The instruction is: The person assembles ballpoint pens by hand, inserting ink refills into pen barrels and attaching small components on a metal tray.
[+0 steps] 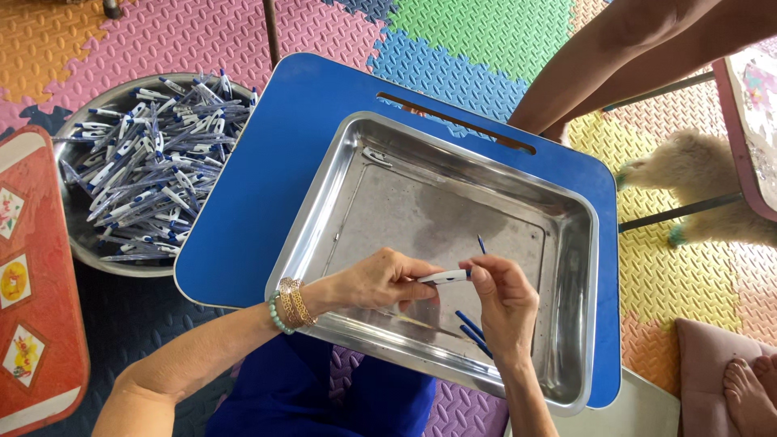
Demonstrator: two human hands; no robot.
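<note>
Pen parts sit in two containers. Largest, a round metal basin (81, 235) on the floor at the person's left, heaped with white-and-blue pen barrels (150, 166), within easy reach of the left arm. On the blue plastic lap table (267, 162) rests a rectangular steel tray (566, 243), mostly bare, set directly under the hands so loose pieces land inside its raised rim. A few thin blue refill rods (471, 328) lie near its front edge. Left hand (380, 279) pinches one end of a white pen barrel (443, 277), held level above the tray; right hand (506, 299) grips the other end, fingers closed. At far left, a red board (36, 267) carries square picture stickers in yellow and white.
</note>
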